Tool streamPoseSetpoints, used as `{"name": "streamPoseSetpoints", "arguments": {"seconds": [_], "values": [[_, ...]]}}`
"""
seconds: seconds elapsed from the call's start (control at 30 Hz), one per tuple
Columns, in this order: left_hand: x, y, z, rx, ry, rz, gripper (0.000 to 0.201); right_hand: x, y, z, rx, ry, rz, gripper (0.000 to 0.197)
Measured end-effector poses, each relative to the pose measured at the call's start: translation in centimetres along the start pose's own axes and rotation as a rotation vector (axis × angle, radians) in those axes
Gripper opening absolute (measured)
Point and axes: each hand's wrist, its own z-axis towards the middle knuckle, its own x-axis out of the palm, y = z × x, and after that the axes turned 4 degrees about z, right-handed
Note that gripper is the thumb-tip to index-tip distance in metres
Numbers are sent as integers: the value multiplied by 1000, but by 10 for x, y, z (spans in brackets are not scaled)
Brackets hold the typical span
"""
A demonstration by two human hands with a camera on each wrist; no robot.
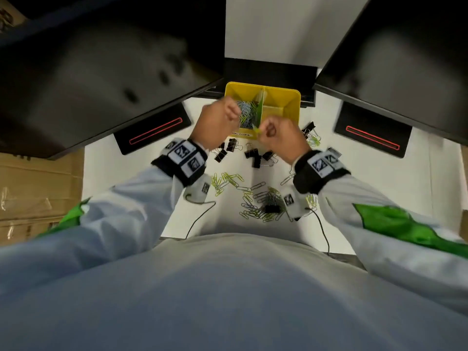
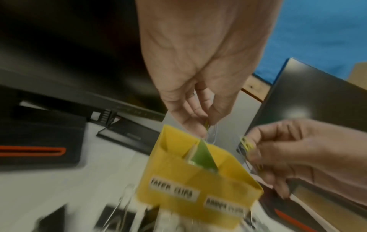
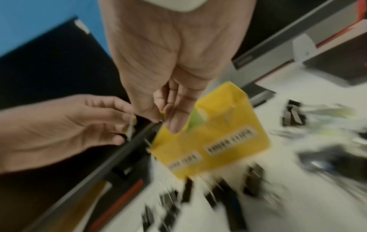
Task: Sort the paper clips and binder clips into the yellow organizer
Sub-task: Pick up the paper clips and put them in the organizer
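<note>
The left hand (image 1: 219, 124) hovers over the left compartment of the yellow organizer (image 1: 291, 107), fingers curled together and pinching a few paper clips (image 2: 211, 132) — silver wire and a yellow-green one show below the fingertips in the left wrist view. That compartment already holds a heap of silver and yellow-green clips; the front label on that side, though blurred, seems to read "paper clips". A green divider (image 1: 259, 107) splits the organizer, and the right compartment looks empty.

The right hand (image 1: 279, 134) is at the organizer's near wall, fingers closed on a small bunch of yellow-green clips (image 3: 162, 117).

On the white tabletop (image 1: 379, 186), black binder clips (image 1: 255, 155) lie just before the organizer, and loose paper clips (image 1: 253, 198) are scattered nearer the person, one more binder clip among them.

Handling, as judged:
- Paper clips are light, thin, springy wire. They tangle and slide on a smooth surface, so pinch several at the loops or sweep them into a bunch — a single flat clip is hard to lift.
- Binder clips are stiffer and heavier. Grip the black body across its flat sides; the wire handles swing and give poor hold.
</note>
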Motion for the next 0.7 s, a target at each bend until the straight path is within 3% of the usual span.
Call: {"name": "streamPoseSetpoints", "arguments": {"seconds": [0.13,0.23,0.3,0.37,0.43,0.5,0.57,0.63,0.7], "values": [[1,-11,45,39,-90,138,12,-11,33,53,27,-185,-44,6],[6,-1,59,42,-42,249,11,-5,31,79,143,-104,-130,9],[10,8,54,48,-44,298,13,0,20,81,189,-47,-246,26],[13,17,35,65,-68,316,11,6,13,65,105,-57,-307,37],[18,30,6,63,-43,326,8,13,7,38,-18,-71,-311,36],[28,50,-26,-7,63,386,17,21,-5,9,-104,18,-351,32],[38,73,-54,-164,208,459,38,30,-20,-16,-96,197,-443,35],[48,93,-73,-324,332,507,61,41,-35,-33,-50,390,-564,55],[57,102,-82,-417,370,483,72,53,-47,-46,-47,552,-681,80]]}}
